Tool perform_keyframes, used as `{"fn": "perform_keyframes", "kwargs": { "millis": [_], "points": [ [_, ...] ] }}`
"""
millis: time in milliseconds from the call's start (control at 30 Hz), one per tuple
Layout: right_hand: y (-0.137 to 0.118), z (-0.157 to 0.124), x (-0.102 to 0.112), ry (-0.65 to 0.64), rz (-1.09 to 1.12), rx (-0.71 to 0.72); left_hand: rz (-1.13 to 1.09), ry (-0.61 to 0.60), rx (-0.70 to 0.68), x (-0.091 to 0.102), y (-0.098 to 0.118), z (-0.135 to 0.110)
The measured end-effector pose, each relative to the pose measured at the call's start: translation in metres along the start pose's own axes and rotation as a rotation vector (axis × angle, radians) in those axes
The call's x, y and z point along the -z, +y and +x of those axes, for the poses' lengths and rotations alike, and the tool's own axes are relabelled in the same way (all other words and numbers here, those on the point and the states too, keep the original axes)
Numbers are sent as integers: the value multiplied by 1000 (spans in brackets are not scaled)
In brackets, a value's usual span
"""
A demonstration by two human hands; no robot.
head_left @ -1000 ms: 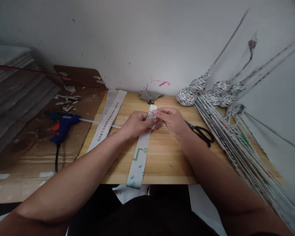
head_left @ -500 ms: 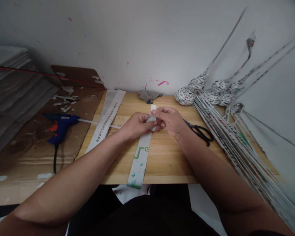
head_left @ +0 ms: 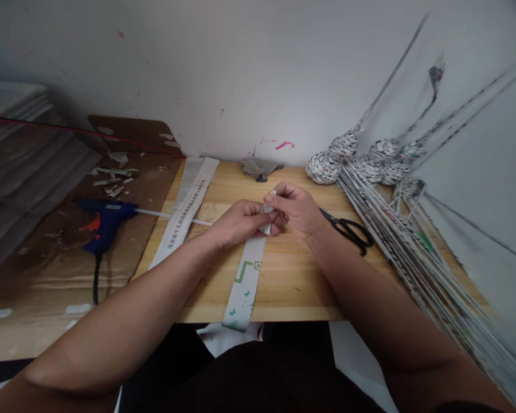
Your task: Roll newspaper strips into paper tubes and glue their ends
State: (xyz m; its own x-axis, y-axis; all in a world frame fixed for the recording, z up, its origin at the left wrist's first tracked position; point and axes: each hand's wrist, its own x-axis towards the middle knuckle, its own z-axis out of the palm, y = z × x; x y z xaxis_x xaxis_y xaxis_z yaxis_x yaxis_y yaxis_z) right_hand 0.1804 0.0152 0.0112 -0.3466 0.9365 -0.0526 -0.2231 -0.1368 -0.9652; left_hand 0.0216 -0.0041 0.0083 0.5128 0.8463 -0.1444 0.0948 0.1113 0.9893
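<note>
A long white paper strip [head_left: 246,287] with green print runs from my fingers down over the table's front edge. Its far end is folded over on itself between my two hands. My left hand [head_left: 241,222] pinches the strip, thumb on top of the folded part. Close against it, my right hand [head_left: 298,211] grips the upper tip of the fold between thumb and fingers. Some of the fingers are hidden behind the paper. Black-handled scissors [head_left: 348,229] lie just right of my right hand, partly covered by it.
Newspaper strips [head_left: 189,201] lie left of my hands. A blue glue gun [head_left: 107,223] rests on cardboard [head_left: 124,264], its glue stick pointing right. Woven paper balls [head_left: 324,167] and a bundle of paper rods [head_left: 391,252] occupy the right. A grey rag [head_left: 261,168] sits by the wall.
The strip's far end, flat and upright before, is now folded over and shorter above my fingers. Both hands have barely shifted.
</note>
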Motion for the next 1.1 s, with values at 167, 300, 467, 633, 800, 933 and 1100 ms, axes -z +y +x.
{"fn": "perform_keyframes", "kwargs": {
  "millis": [167,300,467,633,800,933,1100],
  "points": [
    [-7,2,7,35,-54,49,-89,36,51,2,3,-1],
    [-13,-1,11,-90,-201,4,-99,50,61,3,6,-1],
    [-14,-5,8,-190,-235,-7,-84,13,38,2,1,0],
    [-8,-2,7,-54,-219,10,-24,-9,36,2,-3,1],
    [-7,-1,3,-14,-121,-74,38,-47,17,2,-1,1],
    [-8,-1,1,-24,-68,-91,68,-71,7,2,1,0],
    [-6,0,3,-56,-51,-121,96,-83,-13,1,1,0]
  ]
}}
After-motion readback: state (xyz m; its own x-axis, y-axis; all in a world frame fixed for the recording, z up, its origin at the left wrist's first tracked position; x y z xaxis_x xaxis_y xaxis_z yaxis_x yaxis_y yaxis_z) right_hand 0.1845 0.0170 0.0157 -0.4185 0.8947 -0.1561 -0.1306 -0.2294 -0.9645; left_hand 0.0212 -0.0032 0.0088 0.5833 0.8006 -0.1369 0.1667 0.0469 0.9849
